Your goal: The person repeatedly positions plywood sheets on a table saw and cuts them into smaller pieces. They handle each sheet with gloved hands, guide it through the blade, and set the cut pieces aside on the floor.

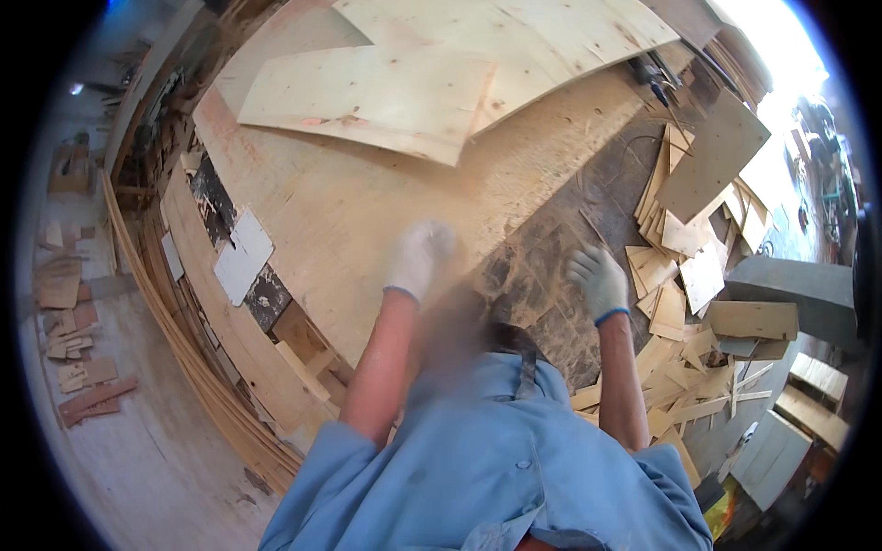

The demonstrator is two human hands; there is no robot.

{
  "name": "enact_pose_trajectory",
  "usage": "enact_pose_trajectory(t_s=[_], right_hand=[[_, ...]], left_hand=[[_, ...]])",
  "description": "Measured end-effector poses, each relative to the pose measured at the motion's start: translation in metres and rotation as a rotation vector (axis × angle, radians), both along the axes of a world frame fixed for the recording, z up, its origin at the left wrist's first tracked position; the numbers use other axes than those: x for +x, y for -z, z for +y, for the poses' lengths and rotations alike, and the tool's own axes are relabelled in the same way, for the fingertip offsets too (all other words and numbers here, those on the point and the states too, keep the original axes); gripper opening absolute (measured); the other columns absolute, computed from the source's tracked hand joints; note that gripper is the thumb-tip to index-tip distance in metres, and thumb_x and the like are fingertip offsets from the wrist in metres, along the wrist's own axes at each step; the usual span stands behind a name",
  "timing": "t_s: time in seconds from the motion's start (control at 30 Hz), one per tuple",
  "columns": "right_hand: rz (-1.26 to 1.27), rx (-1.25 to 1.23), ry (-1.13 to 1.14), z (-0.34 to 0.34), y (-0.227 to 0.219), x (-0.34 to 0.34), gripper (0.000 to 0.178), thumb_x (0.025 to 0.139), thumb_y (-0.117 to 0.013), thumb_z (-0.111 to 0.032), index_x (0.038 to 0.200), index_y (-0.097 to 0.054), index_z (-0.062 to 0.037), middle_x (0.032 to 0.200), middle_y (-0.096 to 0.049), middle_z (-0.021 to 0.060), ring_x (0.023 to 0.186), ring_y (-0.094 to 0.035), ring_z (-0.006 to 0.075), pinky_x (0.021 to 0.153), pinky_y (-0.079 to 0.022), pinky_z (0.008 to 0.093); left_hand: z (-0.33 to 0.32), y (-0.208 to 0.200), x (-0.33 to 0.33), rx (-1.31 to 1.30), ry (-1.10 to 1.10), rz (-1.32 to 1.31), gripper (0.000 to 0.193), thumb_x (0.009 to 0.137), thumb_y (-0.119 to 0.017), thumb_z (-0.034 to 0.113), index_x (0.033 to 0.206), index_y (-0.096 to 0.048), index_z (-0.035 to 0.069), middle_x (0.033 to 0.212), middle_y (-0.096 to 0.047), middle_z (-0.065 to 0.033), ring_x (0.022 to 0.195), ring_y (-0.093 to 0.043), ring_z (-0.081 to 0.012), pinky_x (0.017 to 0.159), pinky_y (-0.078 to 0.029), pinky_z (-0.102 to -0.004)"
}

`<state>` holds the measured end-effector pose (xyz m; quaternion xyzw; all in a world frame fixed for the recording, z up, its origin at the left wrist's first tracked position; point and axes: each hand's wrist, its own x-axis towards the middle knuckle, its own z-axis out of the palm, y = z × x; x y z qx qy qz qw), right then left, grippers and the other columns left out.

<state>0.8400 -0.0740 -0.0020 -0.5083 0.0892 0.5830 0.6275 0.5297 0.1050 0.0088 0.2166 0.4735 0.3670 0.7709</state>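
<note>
Both my hands wear white work gloves with blue cuffs. My left hand point(421, 259) is over the near part of a large plywood sheet point(322, 220); its fingers are smeared, and I cannot tell whether it touches the wood. Off the sheet's right edge, my right hand point(599, 281) hangs above the dusty floor point(551, 303). Its fingers are loosely bent and apart, with nothing in them. Farther away, thinner plywood pieces point(367, 92) lie overlapping on the large sheet, their near corner casting a shadow on it.
Plywood offcuts point(671, 257) are piled on the floor to my right, near a grey box-like block point(790, 289). Long bent wood strips point(197, 367) run along the left, beside a white scrap point(243, 257). A dark tool point(654, 78) sits by the sheet's far right edge.
</note>
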Motion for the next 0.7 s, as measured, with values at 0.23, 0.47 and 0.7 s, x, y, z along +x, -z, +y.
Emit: enact_pose_trajectory(t_s=[0.23, 0.47, 0.7], right_hand=[[0.149, 0.267, -0.276, 0.182, 0.021, -0.077, 0.045, 0.102, -0.048, -0.036, 0.120, -0.045, 0.0057, 0.114, -0.059, 0.0228, 0.096, -0.062, 0.0329, 0.083, -0.053, 0.0408], [-0.665, 0.237, -0.359, 0.262, 0.059, -0.112, 0.042, 0.096, -0.060, -0.040, 0.111, -0.052, -0.0009, 0.094, -0.062, 0.0166, 0.077, -0.064, 0.0262, 0.062, -0.053, 0.0374], [-0.547, 0.015, -0.407, 0.240, -0.027, -0.178, 0.034, 0.095, -0.062, -0.036, 0.088, -0.061, -0.0026, 0.067, -0.062, 0.0096, 0.050, -0.057, 0.0164, 0.046, -0.046, 0.0298]], left_hand=[[0.028, 0.037, -0.017, -0.126, -0.006, -0.162, 0.025, 0.098, -0.050, 0.024, 0.108, -0.059, 0.002, 0.106, -0.065, -0.0144, 0.100, -0.063, -0.0275, 0.090, -0.052, -0.0399], [0.064, 0.004, -0.041, -0.216, -0.059, -0.222, 0.048, 0.101, -0.048, 0.031, 0.135, -0.043, -0.003, 0.132, -0.052, -0.0224, 0.118, -0.055, -0.0316, 0.100, -0.047, -0.0428], [0.117, -0.016, -0.078, -0.024, -0.221, -0.328, 0.056, 0.101, -0.046, 0.041, 0.136, -0.042, -0.003, 0.134, -0.051, -0.0217, 0.121, -0.053, -0.0321, 0.102, -0.045, -0.0433]])
